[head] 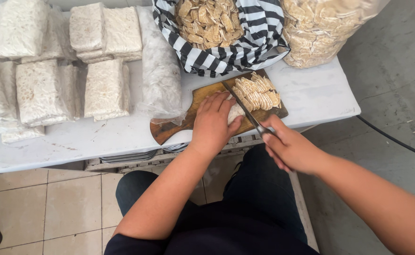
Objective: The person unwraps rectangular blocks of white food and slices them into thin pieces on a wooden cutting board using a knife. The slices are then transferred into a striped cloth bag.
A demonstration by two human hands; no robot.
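My left hand presses down on a pale block of tempeh lying on a brown wooden cutting board. My right hand grips the handle of a long knife, whose blade rests against the block's right end. Just past the blade, a row of cut slices leans together on the board. Most of the block is hidden under my left fingers.
Wrapped white tempeh blocks are stacked on the left of the white table. A black-and-white striped bag full of slices and a clear plastic bag of slices stand behind the board. A black cable crosses the grey floor at right.
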